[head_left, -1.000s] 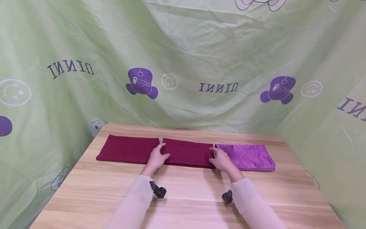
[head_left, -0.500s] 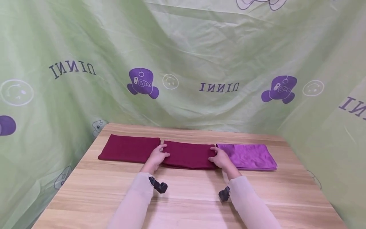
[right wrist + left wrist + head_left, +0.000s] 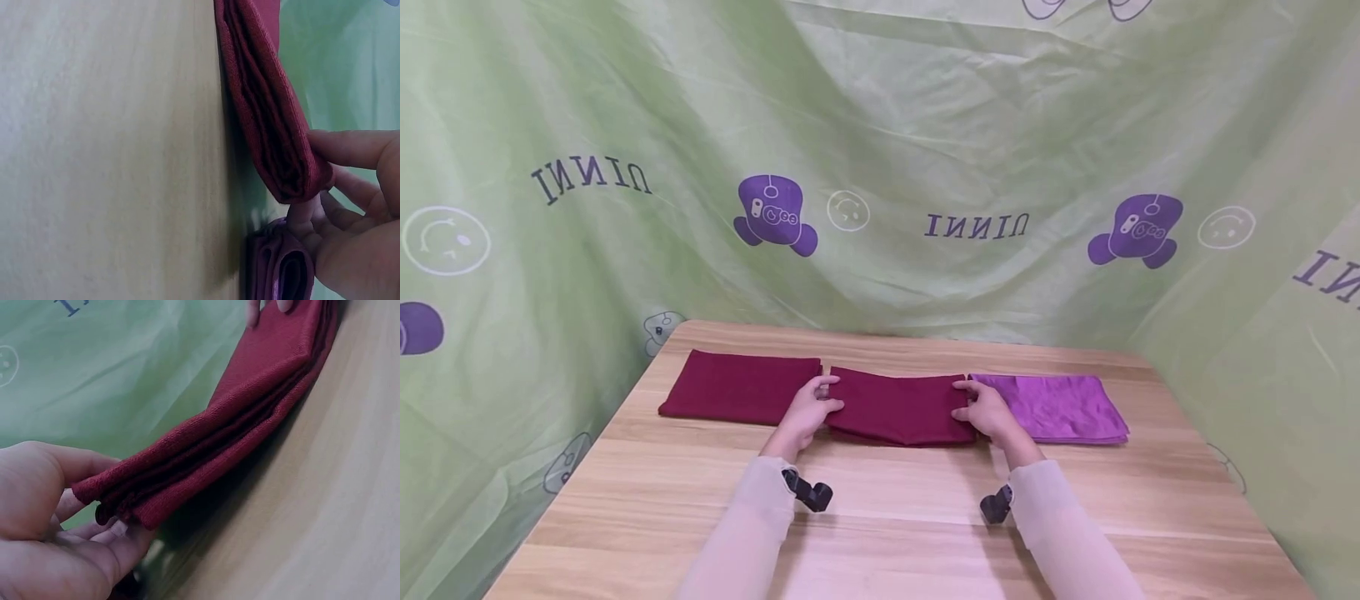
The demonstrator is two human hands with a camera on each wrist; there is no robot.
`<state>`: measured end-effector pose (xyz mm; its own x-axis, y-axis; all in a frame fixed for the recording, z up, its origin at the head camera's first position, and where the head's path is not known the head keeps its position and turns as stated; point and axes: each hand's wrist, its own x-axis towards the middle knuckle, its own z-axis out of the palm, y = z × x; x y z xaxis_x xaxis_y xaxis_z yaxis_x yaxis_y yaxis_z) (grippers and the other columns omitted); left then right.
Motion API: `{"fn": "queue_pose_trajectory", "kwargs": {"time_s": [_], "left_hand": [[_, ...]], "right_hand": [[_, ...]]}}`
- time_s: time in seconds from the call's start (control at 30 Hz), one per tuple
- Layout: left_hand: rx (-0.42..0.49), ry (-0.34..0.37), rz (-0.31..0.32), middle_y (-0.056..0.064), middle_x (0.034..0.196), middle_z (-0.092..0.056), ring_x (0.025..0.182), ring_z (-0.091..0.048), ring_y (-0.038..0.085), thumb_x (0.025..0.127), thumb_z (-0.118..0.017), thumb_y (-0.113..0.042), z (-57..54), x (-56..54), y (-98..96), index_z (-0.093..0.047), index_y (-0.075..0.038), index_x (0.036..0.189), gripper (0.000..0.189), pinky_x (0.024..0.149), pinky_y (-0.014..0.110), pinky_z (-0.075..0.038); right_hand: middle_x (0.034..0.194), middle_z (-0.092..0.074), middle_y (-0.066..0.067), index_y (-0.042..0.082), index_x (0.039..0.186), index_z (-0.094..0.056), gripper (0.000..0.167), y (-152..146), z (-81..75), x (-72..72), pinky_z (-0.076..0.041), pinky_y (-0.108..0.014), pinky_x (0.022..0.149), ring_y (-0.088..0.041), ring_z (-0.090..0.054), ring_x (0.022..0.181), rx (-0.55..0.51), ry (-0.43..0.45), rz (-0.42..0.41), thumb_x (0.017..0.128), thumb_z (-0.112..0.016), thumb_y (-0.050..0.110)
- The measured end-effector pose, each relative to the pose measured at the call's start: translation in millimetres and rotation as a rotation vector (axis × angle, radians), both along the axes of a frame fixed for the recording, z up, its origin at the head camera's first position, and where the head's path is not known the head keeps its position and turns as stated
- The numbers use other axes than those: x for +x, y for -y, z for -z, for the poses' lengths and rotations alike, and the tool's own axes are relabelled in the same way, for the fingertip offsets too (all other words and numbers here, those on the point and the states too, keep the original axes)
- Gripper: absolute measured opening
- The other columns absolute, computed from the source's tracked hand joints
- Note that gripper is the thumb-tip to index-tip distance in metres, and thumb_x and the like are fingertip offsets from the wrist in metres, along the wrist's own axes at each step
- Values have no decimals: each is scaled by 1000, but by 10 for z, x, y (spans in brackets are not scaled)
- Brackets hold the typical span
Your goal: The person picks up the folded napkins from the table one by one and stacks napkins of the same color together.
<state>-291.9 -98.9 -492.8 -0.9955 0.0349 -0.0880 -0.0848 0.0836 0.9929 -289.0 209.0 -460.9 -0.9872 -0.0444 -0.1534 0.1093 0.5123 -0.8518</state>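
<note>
In the head view a folded dark red cloth lies between two other folded cloths, its ends raised and its middle sagging. My left hand pinches its left end. In the left wrist view, the left thumb is on top of the layered cloth, with other fingers beneath. My right hand pinches the right end. From the right wrist, the layers of this end show lifted off the wooden table, and the right hand's fingers pass beneath them, close above the purple cloth.
Another folded dark red cloth lies flat to the left. To the right is a shiny purple folded cloth. A green printed curtain hangs behind and around the table. Dark wrist cameras stick out from both sleeves.
Both ends of the middle dark red cloth have risen in my hands, and its middle now sags. Its front edge has come slightly towards me. The outer cloths stay put.
</note>
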Motion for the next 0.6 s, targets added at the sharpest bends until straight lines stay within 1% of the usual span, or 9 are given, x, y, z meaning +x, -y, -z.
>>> {"fn": "queue_pose_trajectory", "kwargs": {"time_s": [0.07, 0.1, 0.17, 0.23, 0.3, 0.33, 0.4, 0.47, 0.6], "left_hand": [[5, -12, -13, 22, 120, -47, 99, -46, 26, 83, -63, 10, -33, -5, 4, -54, 3, 131, 49, 65, 22, -42], [8, -11, -14, 21, 119, -48, 93, -47, 23, 83, -63, 10, -51, -6, 6, -54, 2, 130, 49, 61, 21, -40], [20, -9, -10, 21, 119, -48, 80, -47, 18, 83, -63, 10, -94, -9, 20, -54, 1, 131, 50, 52, 20, -38], [27, -5, -10, 22, 122, -48, 68, -44, 16, 84, -64, 9, -135, -9, 54, -55, -1, 132, 50, 47, 21, -36], [18, -11, -9, 23, 126, -49, 70, -46, 15, 84, -64, 8, -167, -11, 107, -54, -1, 133, 50, 50, 21, -40], [15, -14, -8, 24, 128, -49, 72, -48, 16, 84, -65, 7, -181, -15, 140, -54, -1, 133, 50, 51, 22, -41], [4, -20, -9, 25, 130, -49, 84, -50, 20, 85, -64, 7, -200, -29, 219, -54, -1, 133, 50, 58, 23, -42], [-5, -27, -11, 26, 130, -48, 99, -47, 24, 85, -64, 6, -221, -37, 309, -54, 0, 133, 49, 64, 24, -42], [-17, -34, -13, 26, 131, -46, 109, -42, 30, 86, -63, 5, -255, -48, 481, -51, 2, 134, 49, 66, 27, -40]], "right_hand": [[128, -49, -26, 1, 135, -54, 57, -8, -13, -8, -43, -38, 94, -31, -46, 112, -4, -8, -1, 81, -69, -9], [125, -50, -24, 1, 135, -55, 57, -10, -23, -12, -45, -35, 89, -28, -48, 108, -10, -12, 2, 81, -69, -9], [110, -53, -20, 2, 136, -54, 57, -8, -44, -19, -48, -30, 73, -22, -53, 88, -25, -14, 1, 81, -68, -9], [92, -51, -11, 2, 137, -54, 58, 5, -64, -27, -44, -25, 57, -15, -49, 67, -53, -12, 2, 82, -68, -9], [84, -50, -8, 1, 137, -52, 59, 29, -79, -36, -42, -24, 50, -11, -46, 57, -87, -13, -7, 82, -68, -10], [81, -52, -8, 0, 138, -51, 59, 46, -84, -38, -43, -24, 50, -11, -48, 56, -97, -16, -20, 82, -67, -10], [88, -60, -13, -2, 138, -50, 59, 91, -91, -46, -49, -25, 56, -13, -56, 65, -126, -25, -33, 82, -67, -10], [98, -64, -18, -4, 138, -50, 58, 158, -102, -56, -52, -27, 67, -18, -61, 79, -143, -35, -45, 82, -67, -10], [106, -62, -22, -2, 138, -50, 58, 316, -127, -80, -54, -32, 74, -25, -62, 90, -199, -26, -38, 83, -66, -11]]}}
